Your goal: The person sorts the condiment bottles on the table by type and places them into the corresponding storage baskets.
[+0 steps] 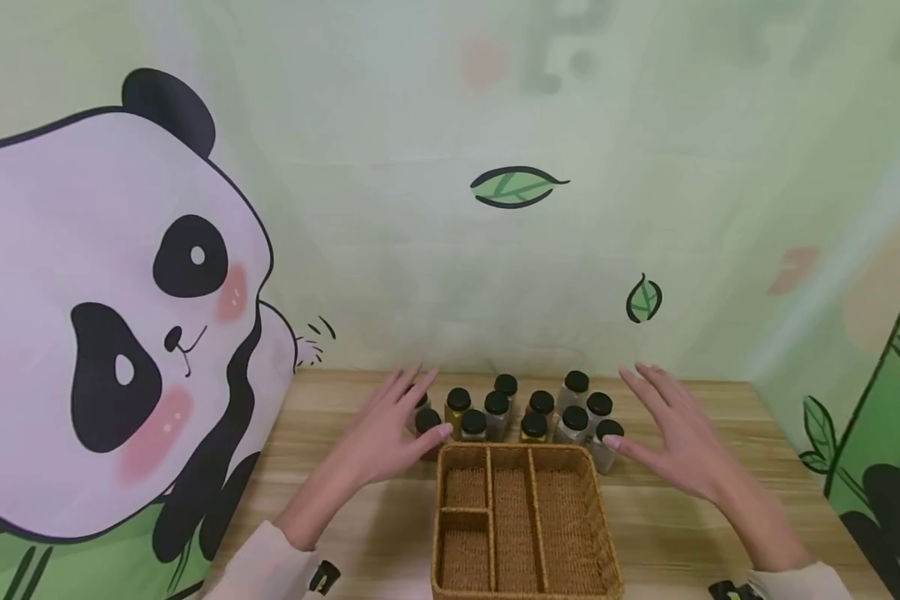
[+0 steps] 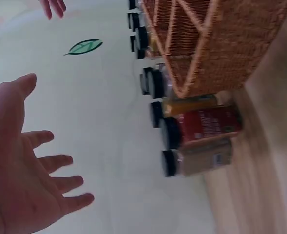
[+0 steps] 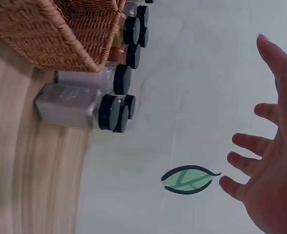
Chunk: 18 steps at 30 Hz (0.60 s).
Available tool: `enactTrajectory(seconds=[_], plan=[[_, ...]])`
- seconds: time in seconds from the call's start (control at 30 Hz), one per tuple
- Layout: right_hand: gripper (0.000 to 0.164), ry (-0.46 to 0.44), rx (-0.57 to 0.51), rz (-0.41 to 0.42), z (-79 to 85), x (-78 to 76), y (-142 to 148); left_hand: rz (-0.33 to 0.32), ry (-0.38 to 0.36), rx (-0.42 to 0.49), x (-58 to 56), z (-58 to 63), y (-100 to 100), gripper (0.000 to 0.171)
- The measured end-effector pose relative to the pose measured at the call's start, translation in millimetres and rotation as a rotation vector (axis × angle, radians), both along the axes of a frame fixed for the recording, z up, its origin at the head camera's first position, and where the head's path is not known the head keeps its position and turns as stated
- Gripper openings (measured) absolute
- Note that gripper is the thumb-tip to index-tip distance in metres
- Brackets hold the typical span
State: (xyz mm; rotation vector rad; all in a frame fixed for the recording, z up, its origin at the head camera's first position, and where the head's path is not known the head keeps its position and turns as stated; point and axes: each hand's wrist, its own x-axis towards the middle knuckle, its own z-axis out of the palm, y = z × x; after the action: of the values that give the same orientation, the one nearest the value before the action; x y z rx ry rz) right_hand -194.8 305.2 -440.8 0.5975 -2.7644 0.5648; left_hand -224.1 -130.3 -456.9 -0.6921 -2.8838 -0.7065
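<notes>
Both hands hover with spread fingers at either side of a cluster of black-capped spice jars (image 1: 497, 415), and neither grips anything. My left hand (image 1: 390, 433) is above the left end of the cluster and overlaps a red-filled jar (image 2: 211, 126) in the head view. Beyond the right end is my right hand (image 1: 671, 433), its thumb close to the cap of a pale-filled jar (image 3: 67, 106). In front of the jars stands a brown woven basket (image 1: 487, 521), with dividers forming several compartments that have nothing in them.
A wooden table (image 1: 330, 567) carries the jars and basket. Behind it hangs a pale green cloth backdrop (image 1: 390, 250) printed with a large panda (image 1: 120, 250) and leaves. The jars stand close together between the basket's far rim and the backdrop.
</notes>
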Motion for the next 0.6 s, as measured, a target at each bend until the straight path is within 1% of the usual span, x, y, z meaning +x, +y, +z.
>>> enactTrajectory(seconds=[0.1,0.23,0.3,0.37,0.5,0.6], plan=[[0.097,-0.012,-0.057,-0.016,-6.5,4.8,8,-0.001,-0.043,0.091,7.0,-11.2,-5,0.085],[0.092,-0.058,-0.133,-0.062,-22.8,4.5,17,0.017,-0.124,0.231,15.1,-35.3,-10,0.080],[0.089,-0.090,-0.173,-0.084,-34.0,0.1,20,0.042,-0.165,0.297,18.3,-49.3,-9,0.076],[0.088,-0.122,-0.215,-0.096,-48.4,-5.5,23,0.060,-0.199,0.372,21.9,-65.8,-5,0.072],[0.084,-0.165,-0.319,-0.086,-75.9,-19.5,24,0.090,-0.246,0.510,28.7,-97.5,5,0.067],[0.081,-0.186,-0.372,-0.089,-91.8,-26.7,25,0.101,-0.286,0.601,33.0,-117.0,15,0.063]])
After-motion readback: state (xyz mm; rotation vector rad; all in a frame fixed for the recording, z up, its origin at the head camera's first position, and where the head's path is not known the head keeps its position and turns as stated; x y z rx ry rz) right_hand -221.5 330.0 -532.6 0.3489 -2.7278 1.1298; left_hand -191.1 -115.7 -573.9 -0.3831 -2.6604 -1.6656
